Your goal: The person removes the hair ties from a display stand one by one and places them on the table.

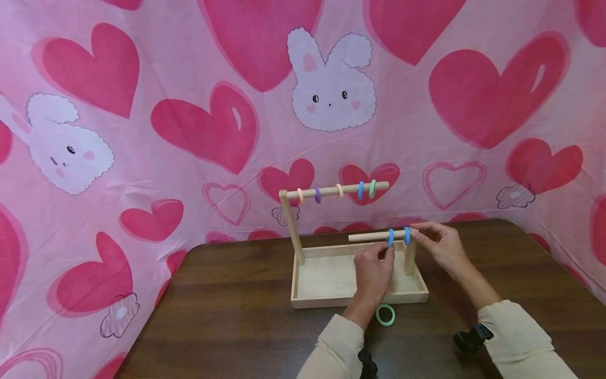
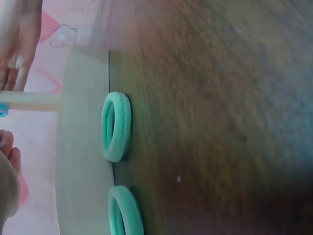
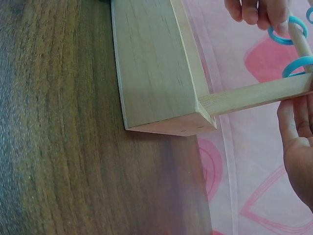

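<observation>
Two blue rings hang on the lower wooden rod (image 1: 357, 238) of a wooden stand. My left hand (image 1: 374, 271) pinches the blue ring (image 1: 390, 238) nearer the rod's free end; the right wrist view shows this ring (image 3: 278, 35) between its fingertips. Around the rod near its post is the other blue ring (image 1: 407, 236). My right hand (image 1: 445, 247) holds the top of that post (image 1: 410, 257) with thumb and fingers. On the upper rod (image 1: 330, 191) hang several rings, among them a purple ring (image 1: 317, 195) and a green ring (image 1: 372, 189).
The stand's shallow tray (image 1: 314, 303) rests on the brown table (image 1: 227, 316). A green ring (image 1: 385, 315) lies in front of it; the left wrist view shows two green rings, one (image 2: 116, 126) above the other (image 2: 125, 213). Behind hangs a pink cloth (image 1: 189, 68).
</observation>
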Demonstrator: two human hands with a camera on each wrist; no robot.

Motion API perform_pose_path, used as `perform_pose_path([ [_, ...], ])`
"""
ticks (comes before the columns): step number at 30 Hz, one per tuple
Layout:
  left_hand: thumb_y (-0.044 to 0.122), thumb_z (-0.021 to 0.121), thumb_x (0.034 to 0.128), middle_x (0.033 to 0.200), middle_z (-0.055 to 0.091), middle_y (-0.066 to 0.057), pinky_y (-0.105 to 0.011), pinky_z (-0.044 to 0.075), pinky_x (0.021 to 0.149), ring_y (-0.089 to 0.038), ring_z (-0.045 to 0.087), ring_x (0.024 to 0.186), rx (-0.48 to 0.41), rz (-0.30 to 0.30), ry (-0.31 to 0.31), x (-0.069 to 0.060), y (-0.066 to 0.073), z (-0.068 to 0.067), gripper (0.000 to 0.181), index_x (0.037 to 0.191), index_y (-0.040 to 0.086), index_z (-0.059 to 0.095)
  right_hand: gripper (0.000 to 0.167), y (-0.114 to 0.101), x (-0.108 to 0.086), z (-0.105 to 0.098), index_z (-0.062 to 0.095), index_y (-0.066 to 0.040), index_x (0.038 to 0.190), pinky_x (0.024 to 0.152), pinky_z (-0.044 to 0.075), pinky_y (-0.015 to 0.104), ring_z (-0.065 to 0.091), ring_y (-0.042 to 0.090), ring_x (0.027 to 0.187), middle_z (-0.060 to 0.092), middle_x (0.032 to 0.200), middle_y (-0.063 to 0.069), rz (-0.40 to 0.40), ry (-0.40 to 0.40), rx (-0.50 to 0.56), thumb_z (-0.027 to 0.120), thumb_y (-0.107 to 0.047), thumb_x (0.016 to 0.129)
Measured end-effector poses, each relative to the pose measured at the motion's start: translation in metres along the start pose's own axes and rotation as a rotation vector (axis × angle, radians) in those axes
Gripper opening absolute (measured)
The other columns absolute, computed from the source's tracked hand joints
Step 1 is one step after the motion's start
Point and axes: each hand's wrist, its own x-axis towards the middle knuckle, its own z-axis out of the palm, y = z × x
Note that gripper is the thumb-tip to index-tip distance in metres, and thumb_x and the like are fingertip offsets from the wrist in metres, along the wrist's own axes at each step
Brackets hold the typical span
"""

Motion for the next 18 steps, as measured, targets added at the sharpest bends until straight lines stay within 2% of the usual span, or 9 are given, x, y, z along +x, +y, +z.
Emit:
perform_pose_path([
  [18, 0.002, 0.076, 0.0852, 0.077, 0.079, -0.004, -0.006, 0.053, 0.065, -0.007, 0.072, 0.066, -0.013, 0.015, 0.021, -0.0001, -0.0086, -0.0092, 0.005, 0.088, 0.004, 0.080, 0.019, -0.0007, -0.0001, 0.0001, 0.076, -0.003, 0.106, 0.073, 0.051, 0.007, 0.064, -0.011, 0.086, 0.073, 0.093, -0.029, 0.002, 0.007, -0.037, 0.068, 0.007, 0.092],
])
